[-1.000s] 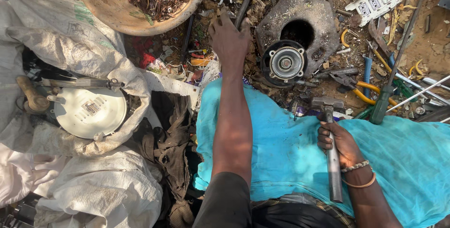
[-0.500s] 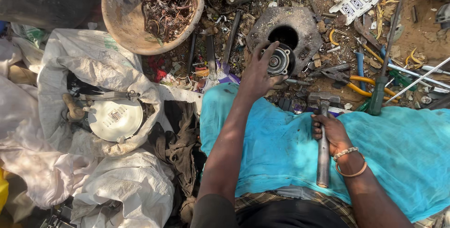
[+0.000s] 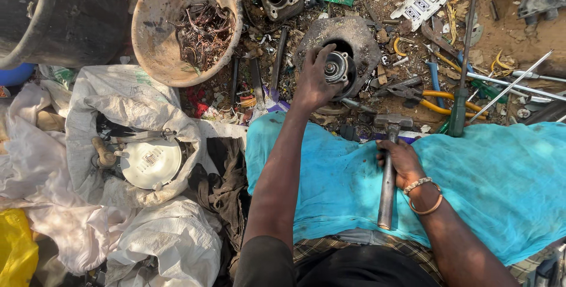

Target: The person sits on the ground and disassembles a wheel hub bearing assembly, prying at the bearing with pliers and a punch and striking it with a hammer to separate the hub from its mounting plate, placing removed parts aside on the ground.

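My left hand (image 3: 314, 80) reaches forward and grips a small round metal motor part (image 3: 337, 67) that sits against a grey stone block (image 3: 354, 39) with a hole in it. My right hand (image 3: 402, 160) holds a metal hammer (image 3: 389, 169) by the handle, head pointing away from me, resting over a turquoise cloth (image 3: 483, 175) spread across my lap.
A tan bowl (image 3: 153, 39) holds tangled copper wire. A black tub (image 3: 71, 21) stands at far left. White sacks (image 3: 118, 104) hold a round white metal plate (image 3: 151, 162). Pliers with yellow handles (image 3: 436, 101), rods, a screwdriver (image 3: 463, 86) and scrap litter the dirt.
My left hand moved right from the ground scrap onto the round motor part and closed on it. The view shifted, and my right hand stayed on the hammer.
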